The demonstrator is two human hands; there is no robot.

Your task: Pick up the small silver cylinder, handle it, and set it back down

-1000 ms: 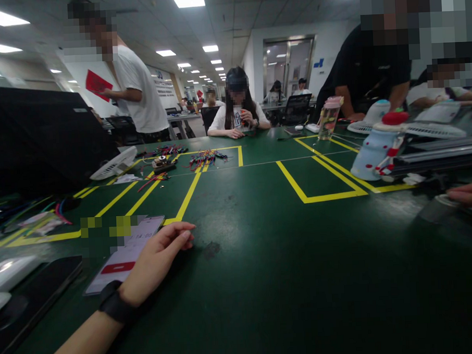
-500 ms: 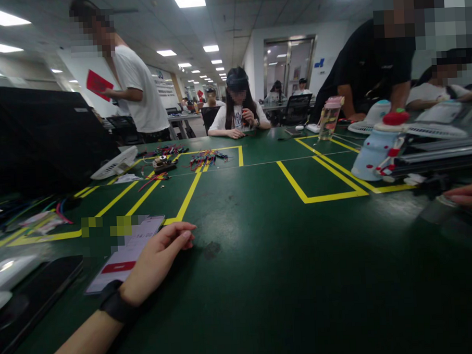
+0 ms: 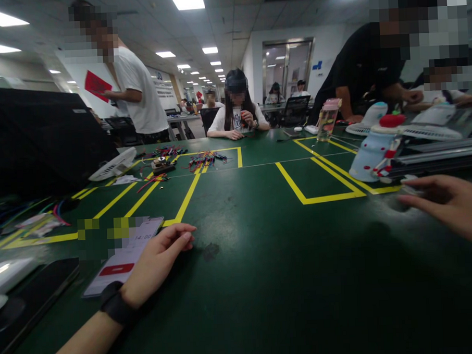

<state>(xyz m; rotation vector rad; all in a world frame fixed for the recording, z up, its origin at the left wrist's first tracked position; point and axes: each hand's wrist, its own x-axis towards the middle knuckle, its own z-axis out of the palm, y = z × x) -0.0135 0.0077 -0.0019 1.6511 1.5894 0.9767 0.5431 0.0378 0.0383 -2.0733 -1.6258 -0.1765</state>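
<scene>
My left hand (image 3: 161,258), with a black band at the wrist, rests on the green table (image 3: 264,280) beside a phone (image 3: 124,265) with a lit screen. Its fingers are loosely curled together, and nothing shows in them. At the right, my right hand (image 3: 452,204) is above the table, its thumb and fingers closed on a small, blurred, clear-grey object (image 3: 403,200). A light blue bottle (image 3: 370,153) with a red top stands just beyond that hand.
Bundles of coloured wires (image 3: 206,160) lie at the back left, near a black monitor (image 3: 42,143). A clear bottle (image 3: 328,122) stands at the back right. Yellow tape (image 3: 334,197) marks the table. A person (image 3: 237,111) sits opposite; others stand at both sides.
My right hand has come in from the right edge, moving left with the clear-grey object. My left hand has stayed in place. The person in black at the right has raised one hand.
</scene>
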